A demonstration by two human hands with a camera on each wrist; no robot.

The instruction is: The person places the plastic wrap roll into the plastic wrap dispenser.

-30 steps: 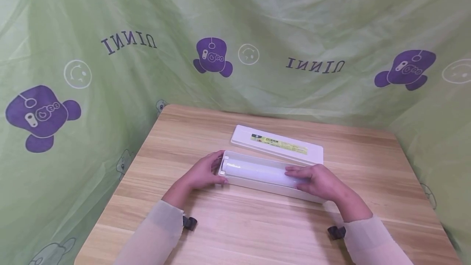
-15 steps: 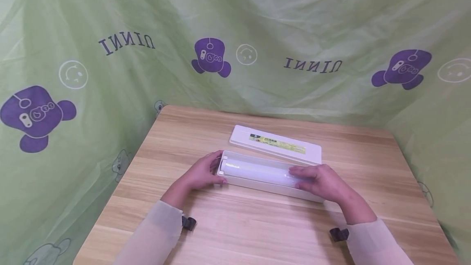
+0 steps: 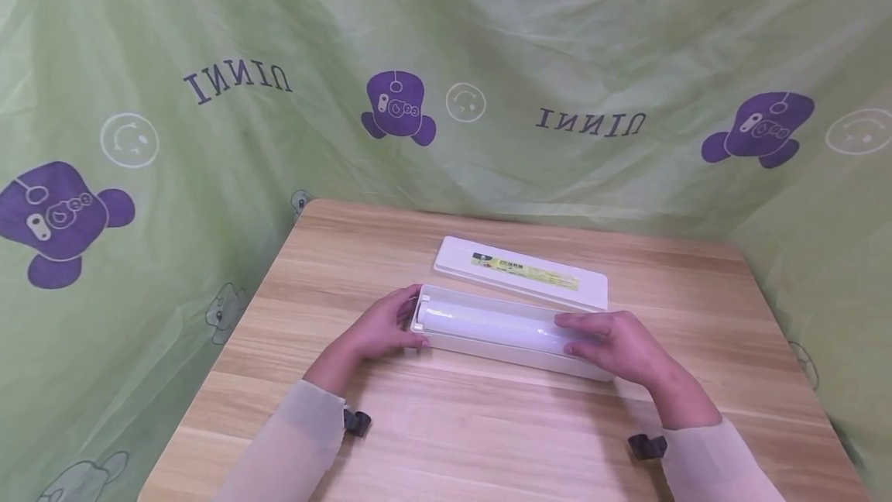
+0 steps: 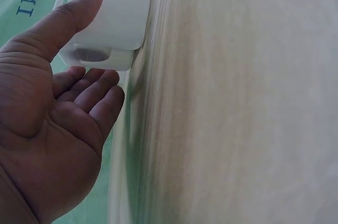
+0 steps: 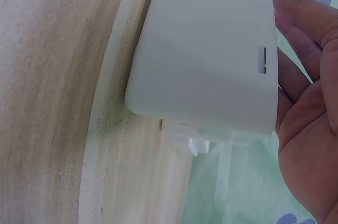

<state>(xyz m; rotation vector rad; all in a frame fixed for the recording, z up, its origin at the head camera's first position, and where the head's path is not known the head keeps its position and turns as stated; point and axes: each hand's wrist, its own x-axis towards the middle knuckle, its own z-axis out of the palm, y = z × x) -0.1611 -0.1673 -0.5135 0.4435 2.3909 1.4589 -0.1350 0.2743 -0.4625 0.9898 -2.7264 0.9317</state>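
In the head view, a long white cling film box (image 3: 516, 357) lies lidless on the table, with a roll of clear film (image 3: 488, 324) inside it. My left hand (image 3: 382, 324) holds the box's left end, the thumb on its front wall and the fingers round the far side. The left wrist view shows that thumb against the white wall (image 4: 119, 12). My right hand (image 3: 620, 343) reaches over the box's right part, its fingertips touching the film on top of the roll. It hides the roll's right end. The right wrist view shows the box wall (image 5: 206, 49) beside the fingers.
Behind the box lies its flat white lid (image 3: 460, 254) with a yellow-green label. Both rest on a wood-grain table (image 3: 446, 432). A green cloth (image 3: 488, 6) with purple figures hangs at the back and sides.
My right hand has slid a little to the right along the roll, uncovering more of the film. The left hand keeps its place at the box's left end.
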